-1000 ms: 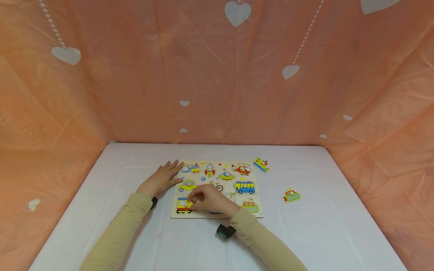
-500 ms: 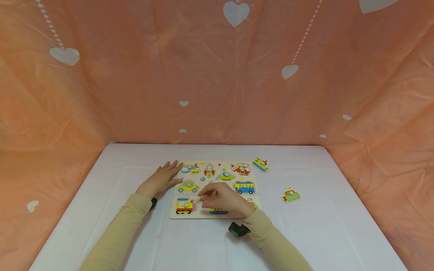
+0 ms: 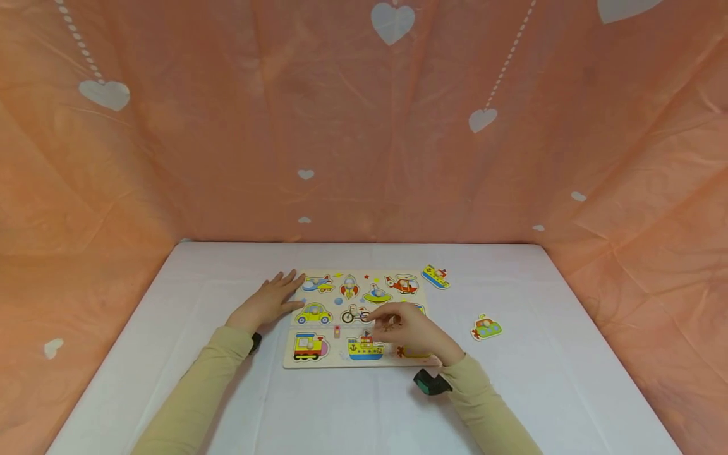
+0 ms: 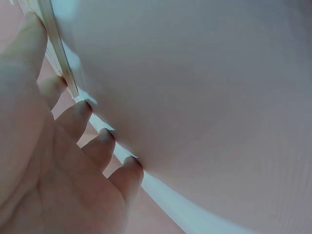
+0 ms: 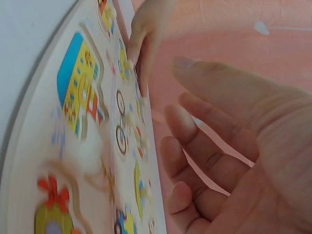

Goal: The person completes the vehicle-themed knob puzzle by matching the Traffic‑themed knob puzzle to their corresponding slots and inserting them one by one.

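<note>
A wooden knob puzzle board [image 3: 338,357] with vehicle pictures lies on the table. My left hand [image 3: 264,304] rests at its left edge, fingers spread, the thumb and index finger touching the wood in the left wrist view. Over the lower right of the board hovers my right hand [image 3: 411,330], its fingers loosely bent. Nothing sits between its thumb and fingers in the right wrist view. The train piece [image 3: 308,346] lies in its recess at lower left. A boat picture [image 5: 80,83] shows in a knobless recess. The submarine picture [image 5: 53,209] is partly hidden by my right hand in the head view.
A loose boat piece [image 3: 435,277] lies off the board's upper right corner. Farther right is a loose submarine piece [image 3: 486,327]. The car [image 3: 313,313], bicycle [image 3: 355,314] and helicopter [image 3: 402,284] sit in the board. A pinkish-orange cloth [image 3: 364,177] surrounds the table.
My right hand has moved right, away from the train piece and across the board, uncovering the train and the boat picture. My left hand has stayed at the board's edge.
</note>
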Tool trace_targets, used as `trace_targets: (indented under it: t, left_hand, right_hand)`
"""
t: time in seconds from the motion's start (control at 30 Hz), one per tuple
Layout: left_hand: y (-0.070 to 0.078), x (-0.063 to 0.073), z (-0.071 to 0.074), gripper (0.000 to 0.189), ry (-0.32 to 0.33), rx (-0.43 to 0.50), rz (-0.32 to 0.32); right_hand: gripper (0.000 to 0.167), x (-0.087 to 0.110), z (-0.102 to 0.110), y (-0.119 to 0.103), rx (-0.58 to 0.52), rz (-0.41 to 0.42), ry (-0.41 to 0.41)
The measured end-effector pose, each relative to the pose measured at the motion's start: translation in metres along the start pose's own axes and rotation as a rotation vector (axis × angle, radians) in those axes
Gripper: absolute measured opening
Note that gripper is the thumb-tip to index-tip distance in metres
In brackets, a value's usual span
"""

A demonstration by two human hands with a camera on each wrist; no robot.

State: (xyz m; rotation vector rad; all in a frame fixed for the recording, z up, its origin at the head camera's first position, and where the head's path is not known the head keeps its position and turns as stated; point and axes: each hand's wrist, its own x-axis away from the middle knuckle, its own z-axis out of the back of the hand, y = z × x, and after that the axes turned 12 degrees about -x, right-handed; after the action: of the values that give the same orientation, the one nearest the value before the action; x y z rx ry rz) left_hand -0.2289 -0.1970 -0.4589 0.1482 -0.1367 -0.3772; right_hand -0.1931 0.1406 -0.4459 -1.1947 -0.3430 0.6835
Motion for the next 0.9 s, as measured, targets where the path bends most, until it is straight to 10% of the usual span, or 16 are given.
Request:
trace_targets:
  t: [0.9]
  left_hand:
    - [0.001,-0.001,-0.001,0.071,0.008,-0.002,-0.001]
  right_hand:
    - [0.028,0.035,0.075,0.019,0.142,-0.043,0.213]
